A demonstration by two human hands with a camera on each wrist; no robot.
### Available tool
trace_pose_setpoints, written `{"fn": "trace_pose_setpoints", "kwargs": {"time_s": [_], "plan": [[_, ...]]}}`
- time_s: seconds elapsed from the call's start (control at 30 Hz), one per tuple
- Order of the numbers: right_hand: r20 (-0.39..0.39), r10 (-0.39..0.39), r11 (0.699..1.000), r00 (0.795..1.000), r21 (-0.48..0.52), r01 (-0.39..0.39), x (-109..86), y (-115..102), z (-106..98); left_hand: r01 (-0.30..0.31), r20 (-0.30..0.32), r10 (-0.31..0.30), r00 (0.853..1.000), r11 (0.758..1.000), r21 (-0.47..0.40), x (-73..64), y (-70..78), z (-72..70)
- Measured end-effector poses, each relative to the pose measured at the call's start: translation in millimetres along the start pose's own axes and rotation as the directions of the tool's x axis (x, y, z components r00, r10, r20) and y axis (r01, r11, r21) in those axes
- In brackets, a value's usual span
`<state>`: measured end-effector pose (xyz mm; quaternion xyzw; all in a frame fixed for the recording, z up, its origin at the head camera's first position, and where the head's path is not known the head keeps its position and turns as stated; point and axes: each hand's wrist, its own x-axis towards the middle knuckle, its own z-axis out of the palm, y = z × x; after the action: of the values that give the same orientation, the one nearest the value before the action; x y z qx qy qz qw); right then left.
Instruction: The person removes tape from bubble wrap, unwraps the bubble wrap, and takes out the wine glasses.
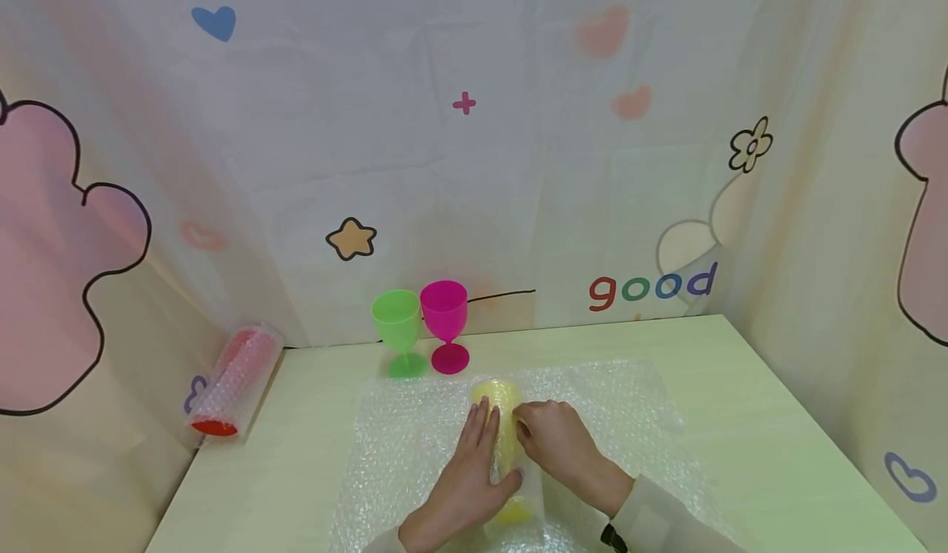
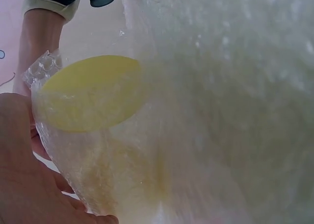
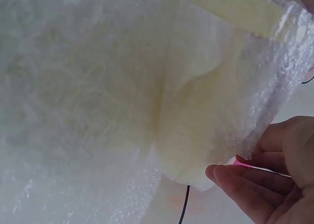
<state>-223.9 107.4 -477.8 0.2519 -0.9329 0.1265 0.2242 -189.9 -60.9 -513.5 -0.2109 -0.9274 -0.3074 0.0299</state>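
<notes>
Pale table (image 1: 800, 471) against a cartoon-print curtain (image 1: 518, 174). Yellow goblet (image 1: 508, 434) lies on its side, inside bubble wrap (image 1: 407, 438), between both hands. Left hand (image 1: 474, 469): fingers straight, resting on the wrapped goblet, not gripping. Right hand (image 1: 560, 446): fingers curled, seemingly pinching wrap at the goblet's right side. Risks: if the left hand eases off, springy wrap may unroll; a crooked pull could leave an end poorly covered. Green goblet (image 1: 397, 321) and pink goblet (image 1: 444, 310) stand behind; wrapped red bundle (image 1: 239, 380) lies at left.
</notes>
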Motion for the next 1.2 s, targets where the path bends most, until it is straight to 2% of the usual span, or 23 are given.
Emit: {"fn": "trace_pose_setpoints", "kwargs": {"time_s": [0.2,0.33,0.5,0.6,0.73,0.83,1.0,1.2], "plan": [[-0.033,-0.003,1.000,0.999,0.025,0.004,-0.6,1.8,2.7,-0.007,-0.016,0.007,1.000,1.000,0.005,-0.7,-2.1,1.6],[-0.056,0.015,0.994,0.998,0.104,-0.009,-1.4,4.8,4.6,0.002,-0.008,-0.002,1.000,1.000,0.003,-2.1,-3.6,1.4],[-0.017,0.114,0.962,0.993,0.250,-0.106,-3.0,10.9,6.0,0.006,-0.006,-0.006,1.000,1.000,-0.014,-4.9,-7.3,0.3],[0.006,0.178,0.940,0.984,0.296,-0.172,-3.7,14.2,5.7,0.007,-0.003,-0.007,1.000,1.000,-0.030,-6.1,-9.4,-1.5],[-0.006,0.197,0.935,0.980,0.303,-0.186,-4.2,15.7,4.4,0.008,0.004,-0.007,1.000,0.998,-0.063,-6.5,-9.8,-4.2],[0.014,0.208,0.932,0.978,0.302,-0.202,-4.4,15.9,4.7,0.012,0.009,-0.011,1.000,0.995,-0.099,-6.4,-9.5,-4.5],[0.094,0.271,0.889,0.958,0.357,-0.286,-4.2,14.9,5.0,0.017,0.002,-0.017,1.000,0.990,-0.137,-6.2,-8.4,-2.7],[0.094,0.259,0.886,0.961,0.374,-0.275,-3.0,12.2,0.7,0.023,0.013,-0.022,1.000,0.989,-0.149,-9.1,-3.5,-5.0]]}}
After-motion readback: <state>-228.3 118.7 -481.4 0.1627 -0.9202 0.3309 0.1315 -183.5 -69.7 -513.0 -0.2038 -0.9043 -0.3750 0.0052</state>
